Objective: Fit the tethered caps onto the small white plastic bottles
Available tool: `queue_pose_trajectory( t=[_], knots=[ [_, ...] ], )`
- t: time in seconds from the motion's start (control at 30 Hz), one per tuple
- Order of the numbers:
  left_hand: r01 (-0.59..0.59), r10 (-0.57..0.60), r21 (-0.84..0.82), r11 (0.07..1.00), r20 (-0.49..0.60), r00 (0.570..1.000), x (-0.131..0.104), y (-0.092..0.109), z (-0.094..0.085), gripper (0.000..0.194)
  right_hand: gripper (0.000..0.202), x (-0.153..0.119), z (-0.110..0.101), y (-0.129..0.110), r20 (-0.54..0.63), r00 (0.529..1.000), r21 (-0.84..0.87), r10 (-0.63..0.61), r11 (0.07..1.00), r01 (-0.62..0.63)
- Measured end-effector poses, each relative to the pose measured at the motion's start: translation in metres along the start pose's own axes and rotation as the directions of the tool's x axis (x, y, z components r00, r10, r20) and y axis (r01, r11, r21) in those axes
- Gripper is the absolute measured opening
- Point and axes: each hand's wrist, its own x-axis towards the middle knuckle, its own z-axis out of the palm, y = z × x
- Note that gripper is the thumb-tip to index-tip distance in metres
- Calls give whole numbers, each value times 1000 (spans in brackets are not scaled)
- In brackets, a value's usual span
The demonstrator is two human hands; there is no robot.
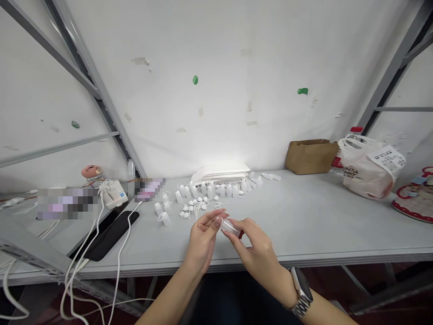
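Note:
Near the table's front edge, a small translucent bottle (230, 227) lies tilted between my two hands. My right hand (253, 239) pinches its body between thumb and fingers. My left hand (204, 234) closes its thumb and fingers at the bottle's left end; the cap there is hidden by the fingertips. Just behind my left hand lies a pile of small white caps (191, 208) with thin loops. Several similar bottles (187, 192) stand in a row farther back, and a few more bottles (165, 219) are at the left.
White sheets (221, 173) are stacked against the wall. A cardboard box (311, 157) and a plastic bag (365, 169) stand at the back right. To the left lie a black phone (110, 237), white cables (121, 257) and a white charger (114, 194). Metal shelf posts frame both sides.

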Motion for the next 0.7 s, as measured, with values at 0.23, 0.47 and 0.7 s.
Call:
queue_pose_trajectory(
  t=[0.23, 0.47, 0.7],
  knots=[
    [-75, 77, 52, 996, -42, 996, 3, 5, -3, 21, 25, 17, -3, -6, 410, 809, 415, 421, 704, -576],
    [-60, 61, 12, 998, -112, 992, -5, 12, 2, 27, 22, -4, 8, 0, -13, 1000, 35, -15, 999, 16],
    [-33, 32, -53, 998, -21, 999, -4, 6, 1, 31, 18, -7, 8, -5, -1, 1000, 65, -22, 998, 22]
  ],
)
